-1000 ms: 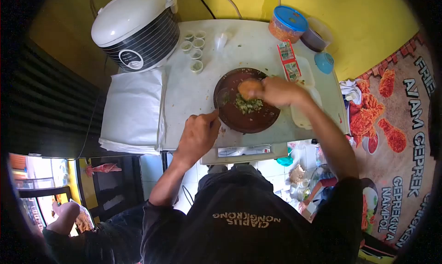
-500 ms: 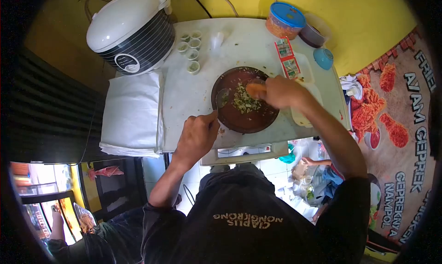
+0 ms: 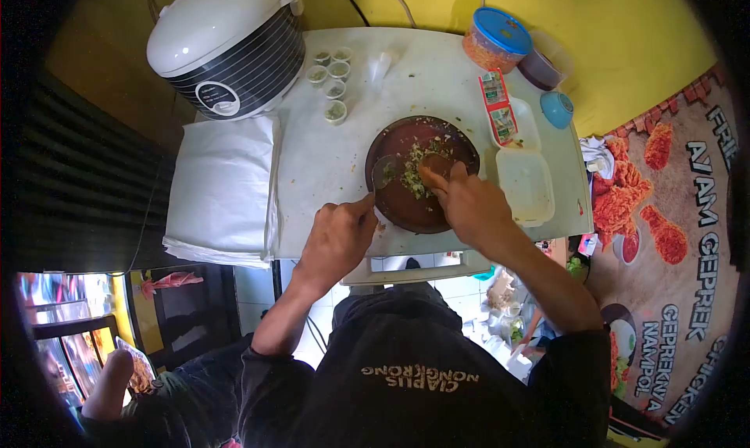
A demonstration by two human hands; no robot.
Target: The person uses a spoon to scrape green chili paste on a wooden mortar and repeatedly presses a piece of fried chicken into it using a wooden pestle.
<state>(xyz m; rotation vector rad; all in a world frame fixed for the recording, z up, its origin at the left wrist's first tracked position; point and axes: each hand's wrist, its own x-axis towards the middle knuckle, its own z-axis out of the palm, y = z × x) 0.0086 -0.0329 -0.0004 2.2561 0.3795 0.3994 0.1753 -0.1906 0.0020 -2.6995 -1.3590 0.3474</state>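
While the left hand (image 3: 337,237) pinches a spoon (image 3: 380,176) at the mortar (image 3: 453,139) rim, right hand (image 3: 469,206) fingers grip a pestle (image 3: 432,167) — grinding green chili (image 3: 412,169).

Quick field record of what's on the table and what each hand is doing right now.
surface: white table
centre: round brown stone mortar holding green crushed paste
left hand: grips a metal spoon, bowl resting in the mortar
right hand: presses an orange-brown pestle into the paste
back left: white rice cooker
near cooker: small sauce cups
left edge: stacked white paper
right: clear lidded box
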